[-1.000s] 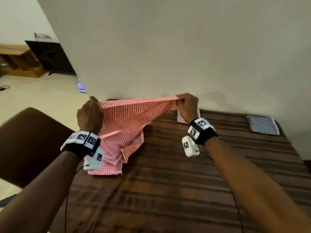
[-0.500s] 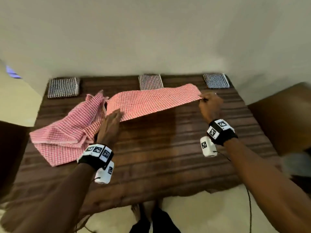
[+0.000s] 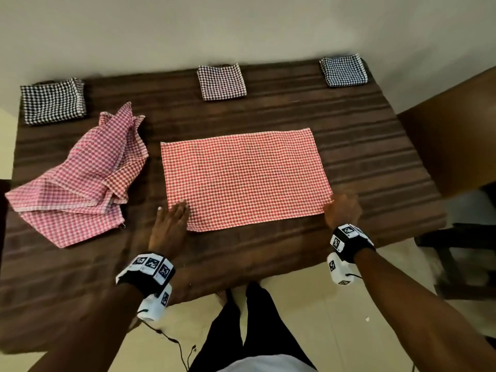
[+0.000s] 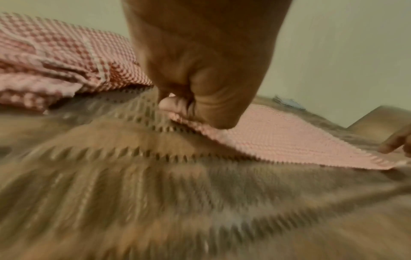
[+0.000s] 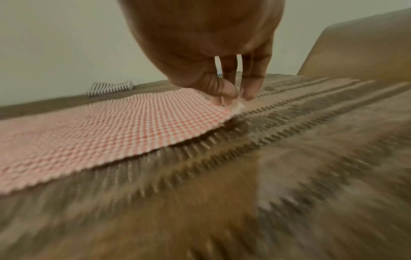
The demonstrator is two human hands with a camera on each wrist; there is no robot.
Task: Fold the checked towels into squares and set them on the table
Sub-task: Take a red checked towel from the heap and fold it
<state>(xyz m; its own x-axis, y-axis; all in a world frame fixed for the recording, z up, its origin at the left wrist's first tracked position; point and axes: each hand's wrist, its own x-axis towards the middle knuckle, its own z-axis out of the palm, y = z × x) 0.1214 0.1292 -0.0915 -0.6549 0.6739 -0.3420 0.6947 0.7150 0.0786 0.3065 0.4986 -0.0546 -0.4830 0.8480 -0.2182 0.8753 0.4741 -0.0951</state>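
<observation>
A red checked towel lies spread flat in the middle of the dark wooden table. My left hand is at its near left corner; the left wrist view shows thumb and finger pinching that corner. At the near right corner, my right hand pinches the cloth between thumb and fingers. Both corners sit just off the tabletop. A heap of crumpled pink checked towels lies to the left.
Three folded squares line the far edge by the wall: black-and-white at left, a dark one in the centre, blue at right. A brown chair stands at the right. My legs are at the near edge.
The red towel, stretched in the air between both hands, has come down and now lies flat. Both hands drew back toward the near edge, still holding its corners.
</observation>
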